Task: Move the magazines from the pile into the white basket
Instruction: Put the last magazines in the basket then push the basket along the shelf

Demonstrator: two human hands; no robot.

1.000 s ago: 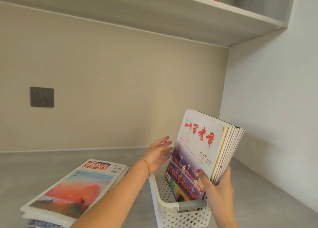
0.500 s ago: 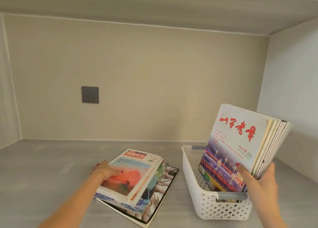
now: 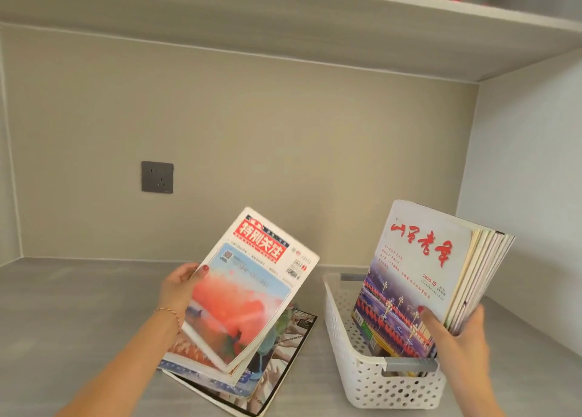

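My left hand [image 3: 179,287] grips the left edge of a magazine with a red sunset cover [image 3: 248,294], tilted up off the pile of magazines [image 3: 271,366] that lies flat on the grey counter. To the right stands the white perforated basket [image 3: 374,382]. Several magazines [image 3: 422,278] stand upright in it, leaning right, the front one with red lettering. My right hand [image 3: 456,334] holds that standing bundle at its lower right, thumb on the front cover.
A grey counter [image 3: 78,306] runs to the beige back wall, which carries a dark wall socket [image 3: 157,177]. A white side wall [image 3: 529,212] stands close to the right of the basket. A shelf [image 3: 346,23] hangs overhead with red berries on top.
My left hand went from beside the standing magazines down to the pile, took the top sunset magazine and lifted it up off the pile. My right hand kept holding the bundle in the basket.
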